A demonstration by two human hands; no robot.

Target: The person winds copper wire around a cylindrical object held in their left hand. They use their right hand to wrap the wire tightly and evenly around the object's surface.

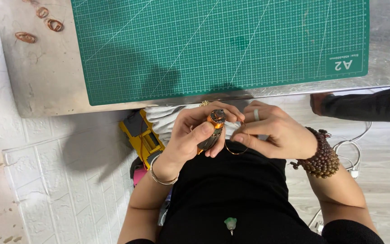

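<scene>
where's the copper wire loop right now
In the head view, the copper wire loop is pinched in the right hand, beside the small motor core in the left hand, below the green cutting mat.

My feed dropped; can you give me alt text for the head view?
Left hand holds a small orange motor rotor while the right hand pinches a copper wire loop beside it, below a green cutting mat on a grey table.

A small motor rotor (215, 127) wound with copper wire, its body orange with a dark grey end cap, sits upright and slightly tilted, held near the person's waist, below the tabletop edge; a thin copper wire loop (238, 152) curves out from it to the right, hanging in a rounded arc against black clothing.
</scene>
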